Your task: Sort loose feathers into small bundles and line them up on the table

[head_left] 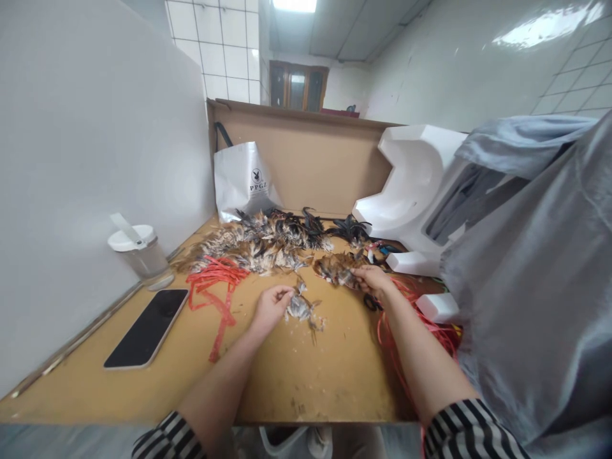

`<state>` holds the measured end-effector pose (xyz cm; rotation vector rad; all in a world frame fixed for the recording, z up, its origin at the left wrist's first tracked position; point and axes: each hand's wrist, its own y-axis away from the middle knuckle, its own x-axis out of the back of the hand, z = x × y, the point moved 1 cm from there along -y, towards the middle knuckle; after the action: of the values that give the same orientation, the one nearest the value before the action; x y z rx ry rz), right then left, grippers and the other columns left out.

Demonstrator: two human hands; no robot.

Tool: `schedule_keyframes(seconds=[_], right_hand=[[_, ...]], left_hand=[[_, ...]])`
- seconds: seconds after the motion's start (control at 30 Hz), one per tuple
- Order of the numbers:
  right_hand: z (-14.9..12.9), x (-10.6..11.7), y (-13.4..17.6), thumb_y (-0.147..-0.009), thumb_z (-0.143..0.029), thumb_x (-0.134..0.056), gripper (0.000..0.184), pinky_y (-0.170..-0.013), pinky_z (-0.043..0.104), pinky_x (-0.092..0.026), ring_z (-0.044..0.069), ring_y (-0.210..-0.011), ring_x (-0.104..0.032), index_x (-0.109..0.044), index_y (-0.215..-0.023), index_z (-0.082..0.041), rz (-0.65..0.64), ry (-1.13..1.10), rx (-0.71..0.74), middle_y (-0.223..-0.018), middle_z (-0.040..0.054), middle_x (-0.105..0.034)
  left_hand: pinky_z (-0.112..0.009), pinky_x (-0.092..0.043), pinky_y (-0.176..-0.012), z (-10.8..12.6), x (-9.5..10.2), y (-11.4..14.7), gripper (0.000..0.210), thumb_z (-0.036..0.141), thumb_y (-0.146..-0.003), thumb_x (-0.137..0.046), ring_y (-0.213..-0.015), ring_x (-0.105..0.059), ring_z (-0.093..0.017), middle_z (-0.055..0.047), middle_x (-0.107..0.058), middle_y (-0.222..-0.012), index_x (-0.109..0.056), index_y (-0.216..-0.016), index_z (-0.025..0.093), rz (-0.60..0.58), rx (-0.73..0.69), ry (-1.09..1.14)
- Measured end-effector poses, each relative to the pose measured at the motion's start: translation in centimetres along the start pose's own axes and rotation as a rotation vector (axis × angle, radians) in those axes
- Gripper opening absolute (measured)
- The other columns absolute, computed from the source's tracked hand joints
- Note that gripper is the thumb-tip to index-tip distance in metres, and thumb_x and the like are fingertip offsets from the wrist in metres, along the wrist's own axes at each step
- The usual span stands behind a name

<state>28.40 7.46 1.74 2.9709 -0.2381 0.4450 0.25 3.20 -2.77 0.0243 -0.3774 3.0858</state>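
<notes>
My left hand (272, 307) is closed in a pinch at the upper left edge of a small heap of grey, fluffy feathers (300, 308) on the table. What sits between its fingertips is too small to make out. My right hand (373, 279) pinches the right end of a pile of brown feathers (335, 268), fingers pressed together on some of them. Behind both hands stretches a long heap of brown, speckled and black feathers (268, 245). Black-handled scissors (371, 302) lie just below my right hand, partly hidden by the wrist.
Red plastic strips (217, 274) and a phone (148, 328) lie at left, near a lidded cup (141, 252). A silver bag (241, 182) stands behind. At right are white foam (421, 172), red ribbon (437, 331) and hanging grey cloth (535, 274). A board (315, 159) closes the table's back.
</notes>
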Motion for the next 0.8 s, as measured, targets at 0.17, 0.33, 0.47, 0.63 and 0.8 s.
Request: schedule_keyframes(seconds=[0.17, 0.33, 0.47, 0.63, 0.8], right_hand=[[-0.4, 0.7, -0.5, -0.053, -0.035, -0.067, 0.034, -0.031, 0.018, -0.015, 0.003, -0.028, -0.024, -0.039, -0.048, -0.018, -0.208, 0.060, -0.028, -0.033, -0.0083, -0.036], [-1.1, 0.0, -1.2, -0.056, -0.037, -0.064, 0.031, -0.033, 0.019, -0.020, 0.004, -0.029, -0.029, -0.041, -0.049, -0.017, -0.145, 0.147, 0.143, -0.034, -0.0074, -0.038], [-1.3, 0.2, -2.7, -0.058, -0.033, -0.062, 0.026, -0.036, 0.020, -0.025, 0.007, -0.032, -0.034, -0.044, -0.047, -0.017, 0.041, 0.416, 0.130, -0.034, -0.0055, -0.039], [-1.8, 0.6, -4.1, -0.056, -0.029, -0.063, 0.015, -0.047, 0.022, -0.032, 0.011, -0.047, -0.048, -0.057, -0.057, -0.015, 0.255, 0.579, 0.179, -0.048, 0.0003, -0.053], [-1.9, 0.3, -3.7, -0.062, -0.034, -0.057, 0.030, -0.058, 0.024, -0.038, 0.016, -0.063, -0.056, -0.061, -0.087, -0.017, 0.432, 0.618, 0.343, -0.069, 0.0037, -0.062]], left_hand=[[-0.022, -0.038, -0.050, -0.2, -0.2, 0.1, 0.021, 0.032, -0.064, -0.059, -0.052, -0.051, -0.012, -0.003, -0.061, -0.060, -0.065, -0.074, 0.014, -0.045, 0.013, -0.029], [-0.021, -0.039, -0.050, -0.3, -0.1, 0.0, 0.022, 0.033, -0.065, -0.058, -0.052, -0.052, -0.012, -0.003, -0.061, -0.060, -0.064, -0.075, 0.014, -0.051, 0.002, -0.042], [-0.021, -0.039, -0.050, -0.3, -0.1, 0.1, 0.023, 0.033, -0.067, -0.057, -0.053, -0.052, -0.012, -0.003, -0.061, -0.061, -0.064, -0.076, 0.013, -0.073, -0.003, -0.071], [-0.020, -0.037, -0.049, -0.3, 0.0, 0.2, 0.025, 0.033, -0.069, -0.054, -0.052, -0.050, -0.011, -0.003, -0.060, -0.061, -0.062, -0.078, 0.011, -0.087, -0.016, -0.113], [-0.020, -0.036, -0.048, -0.5, 0.0, 0.2, 0.025, 0.034, -0.071, -0.052, -0.051, -0.050, -0.011, -0.002, -0.060, -0.061, -0.063, -0.078, 0.012, -0.090, -0.041, -0.160]])
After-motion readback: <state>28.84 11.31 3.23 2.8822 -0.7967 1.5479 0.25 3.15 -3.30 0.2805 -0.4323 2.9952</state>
